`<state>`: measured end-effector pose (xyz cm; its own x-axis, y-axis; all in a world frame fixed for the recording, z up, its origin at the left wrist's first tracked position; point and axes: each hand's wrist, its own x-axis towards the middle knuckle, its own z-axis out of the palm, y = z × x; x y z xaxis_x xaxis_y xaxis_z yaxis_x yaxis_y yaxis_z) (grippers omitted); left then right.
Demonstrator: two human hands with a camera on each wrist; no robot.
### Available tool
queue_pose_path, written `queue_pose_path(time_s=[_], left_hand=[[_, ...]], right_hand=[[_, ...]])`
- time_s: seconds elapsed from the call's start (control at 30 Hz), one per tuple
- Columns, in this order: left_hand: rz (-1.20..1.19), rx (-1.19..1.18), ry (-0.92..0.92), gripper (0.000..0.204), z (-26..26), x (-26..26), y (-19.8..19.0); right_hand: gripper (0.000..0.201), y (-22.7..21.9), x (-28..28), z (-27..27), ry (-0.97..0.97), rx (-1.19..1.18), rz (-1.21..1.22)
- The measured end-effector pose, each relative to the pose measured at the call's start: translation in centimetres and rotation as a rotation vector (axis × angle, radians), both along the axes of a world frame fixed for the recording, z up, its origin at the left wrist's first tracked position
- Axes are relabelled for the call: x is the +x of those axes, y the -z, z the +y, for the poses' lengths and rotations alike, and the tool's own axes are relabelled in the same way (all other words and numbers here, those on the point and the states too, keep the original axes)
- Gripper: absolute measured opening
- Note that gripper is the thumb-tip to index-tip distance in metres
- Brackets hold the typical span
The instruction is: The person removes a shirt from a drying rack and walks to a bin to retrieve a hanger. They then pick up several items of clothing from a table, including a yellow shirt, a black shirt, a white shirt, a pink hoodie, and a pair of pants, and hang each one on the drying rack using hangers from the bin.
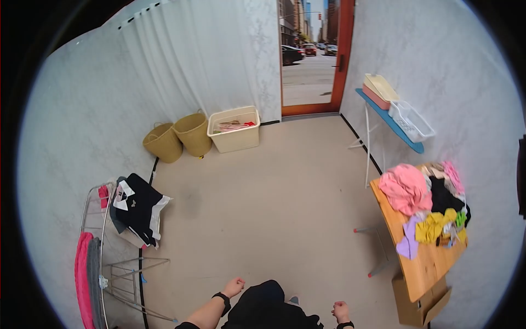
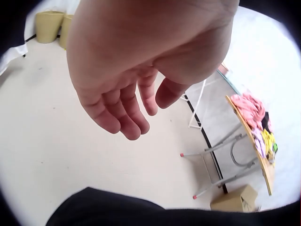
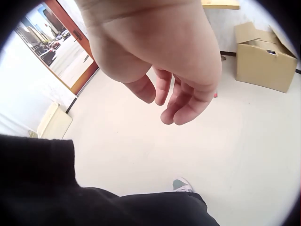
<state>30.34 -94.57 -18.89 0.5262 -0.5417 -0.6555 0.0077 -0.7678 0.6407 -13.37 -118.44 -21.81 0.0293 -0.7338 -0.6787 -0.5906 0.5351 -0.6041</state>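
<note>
My left hand [image 1: 234, 287] hangs over the floor at the front of my body, its fingers loosely bent and nothing between them. In the left wrist view the same hand [image 2: 150, 61] shows its palm side and relaxed fingers. Lower right in the head view is my right hand [image 1: 340, 311], also holding nothing. Its fingers curl loosely in the right wrist view, where the hand [image 3: 164, 61] is above the floor. The wooden table [image 1: 419, 277] stands to the right, bearing a heap of clothes with a pink garment [image 1: 405, 189] and a yellow one [image 1: 433, 226].
On the left, a drying rack [image 1: 101, 263] carries a black shirt [image 1: 139, 205] and a pink towel [image 1: 84, 274]. Two woven baskets [image 1: 193, 134] and a cream bin [image 1: 235, 140] line the back wall. An ironing board [image 1: 405, 140] holds plastic baskets. Under the table sits a cardboard box [image 1: 411, 304].
</note>
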Motion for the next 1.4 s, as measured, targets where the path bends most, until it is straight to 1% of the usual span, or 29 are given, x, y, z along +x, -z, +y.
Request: queue_pose_path(time_s=[0.03,0.1,0.13,0.17,0.27,0.3,0.37,0.4,0.47,0.5,0.57,0.63,0.7,0.8,0.83,0.9,0.93,1.0,1.03,1.07,1.1,1.13,1.17,1.2,1.23,1.27,1.3,1.37,1.4], left_hand=[[0.004,-0.001,-0.035,0.023,0.3,0.5,1.1],[0.014,0.164,-0.146,0.024,1.6,1.8,3.3],[0.033,0.225,-0.142,0.025,2.5,2.0,4.2],[0.042,0.264,-0.158,0.025,1.0,4.1,4.7],[0.123,0.263,-0.273,0.025,-2.0,7.5,5.9],[0.169,0.286,-0.326,0.025,-3.3,8.9,6.3],[0.204,0.281,-0.351,0.024,-6.9,13.0,6.5],[0.25,0.293,-0.368,0.023,-8.5,14.2,6.7],[0.226,0.22,-0.297,0.026,-12.4,18.7,8.2],[0.162,0.16,-0.328,0.028,-15.4,20.9,5.9],[0.032,0.011,-0.295,0.026,-20.4,25.7,4.8],[0.009,-0.131,-0.357,0.025,-25.2,30.0,3.0],[0.064,-0.177,-0.35,0.025,-29.5,34.4,0.6],[0.098,-0.212,-0.399,0.025,-33.5,39.7,0.3],[0.099,-0.21,-0.402,0.025,-34.1,41.6,1.4],[0.117,-0.112,-0.426,0.025,-33.6,44.5,4.1],[0.135,-0.051,-0.453,0.024,-32.8,46.1,5.5],[0.192,0.109,-0.49,0.024,-30.4,49.0,7.3],[0.227,0.205,-0.497,0.025,-29.6,50.9,7.1],[0.267,0.291,-0.483,0.025,-29.6,53.2,5.2],[0.277,0.364,-0.531,0.026,-29.6,55.6,4.0],[0.244,0.391,-0.521,0.026,-29.4,58.4,3.7],[0.215,0.416,-0.514,0.027,-29.3,61.1,4.2],[0.129,0.368,-0.508,0.027,-29.9,63.6,3.7],[0.044,0.317,-0.504,0.026,-31.1,66.8,3.2],[0.015,0.228,-0.55,0.026,-32.9,69.9,2.6],[-0.019,0.136,-0.596,0.026,-35.2,73.5,1.7],[-0.09,0.078,-0.569,0.026,-40.0,80.6,-0.3],[-0.144,0.074,-0.511,0.025,-42.3,84.2,-0.4]], right_hand=[[0.018,-0.2,1.6,-2.1,-0.018,-0.004,-0.037],[0.018,0.6,5.5,-7.0,-0.097,-0.045,-0.031],[0.018,1.2,7.8,-9.3,-0.138,-0.094,-0.032],[0.018,1.6,12.7,-14.0,-0.183,-0.113,-0.05],[0.02,2.0,20.4,-21.3,-0.242,-0.192,-0.102],[0.021,2.0,22.7,-23.4,-0.287,-0.158,-0.092],[0.022,1.1,27.4,-27.6,-0.336,-0.069,-0.052],[0.022,0.6,30.1,-30.0,-0.356,-0.081,-0.041],[0.021,0.4,34.2,-33.8,-0.436,-0.052,-0.012],[0.022,0.2,36.8,-35.7,-0.437,-0.143,-0.011],[0.022,-0.6,42.1,-39.5,-0.471,-0.161,-0.008],[0.022,-1.0,47.0,-41.6,-0.478,-0.165,-0.017],[0.021,-1.2,51.7,-43.5,-0.49,-0.192,-0.031],[0.021,0.8,57.4,-46.1,-0.536,-0.129,0.007],[0.021,2.6,58.7,-47.4,-0.538,-0.127,0.008],[0.019,5.7,61.6,-50.2,-0.685,-0.044,0.093],[0.019,6.0,64.0,-51.5,-0.691,-0.036,0.093],[0.018,5.5,69.0,-54.3,-0.537,0.185,0.228],[0.015,6.2,71.8,-55.6,-0.503,0.182,0.272],[0.015,8.5,75.0,-58.1,-0.511,0.186,0.276],[0.014,12.0,78.1,-60.4,-0.654,0.054,0.261],[0.015,13.7,80.5,-61.3,-0.795,-0.072,0.241],[0.023,10.7,86.2,-61.9,-0.753,-0.08,0.212],[0.024,9.2,91.3,-62.8,-0.842,-0.176,0.122],[0.022,7.2,96.7,-63.3,-0.827,-0.193,0.059],[0.021,2.3,102.7,-63.3,-0.816,-0.116,-0.004],[0.021,1.2,107.8,-63.6,-0.824,-0.081,-0.084],[0.022,-0.7,116.8,-64.0,-0.878,-0.044,-0.223],[0.023,-1.3,120.9,-64.0,-0.923,-0.036,-0.276]])
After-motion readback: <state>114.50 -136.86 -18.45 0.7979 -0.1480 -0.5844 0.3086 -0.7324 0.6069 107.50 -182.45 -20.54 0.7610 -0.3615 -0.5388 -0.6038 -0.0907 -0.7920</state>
